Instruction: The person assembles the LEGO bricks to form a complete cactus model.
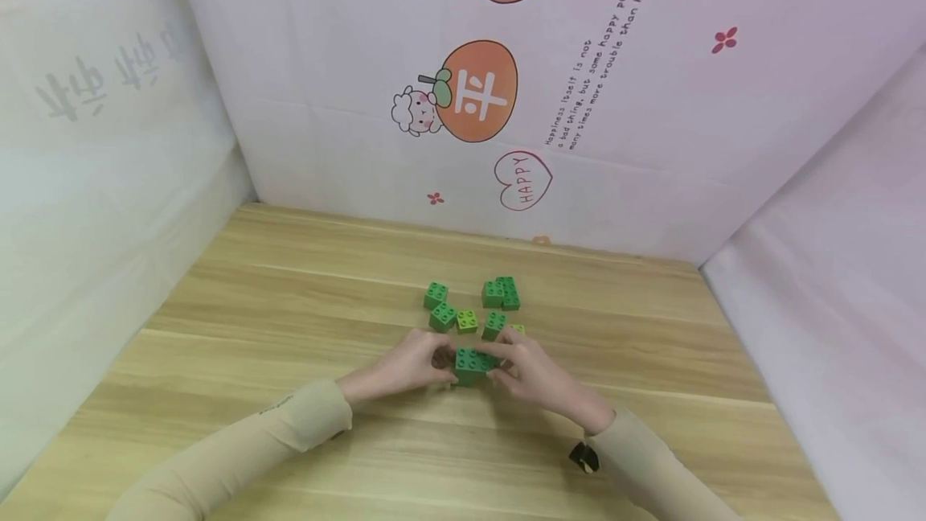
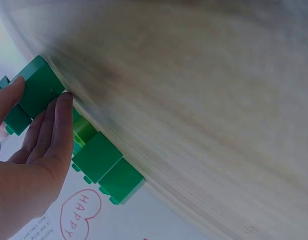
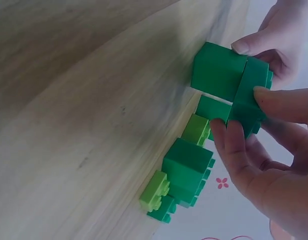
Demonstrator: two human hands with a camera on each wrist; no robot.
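A tall green toy brick (image 1: 465, 378) stands low over the wooden table between both hands, and a flatter green brick (image 3: 251, 90) sits on its studded side. My left hand (image 1: 405, 364) holds the tall brick from the left, thumb on one face and fingers at another, as the left wrist view shows. From the right, my right hand (image 1: 534, 372) pinches the flatter brick between thumb and fingertips. A thin seam shows between the two bricks in the right wrist view. The right hand partly covers them in the head view.
Behind the hands are several loose bricks: green bricks (image 1: 443, 317) at the left, a lime brick (image 1: 466, 322) in the middle, and a green brick (image 1: 493, 293) beside a longer one (image 1: 510, 293). A printed white cloth (image 1: 347, 143) rises along the table's (image 1: 289, 304) back edge.
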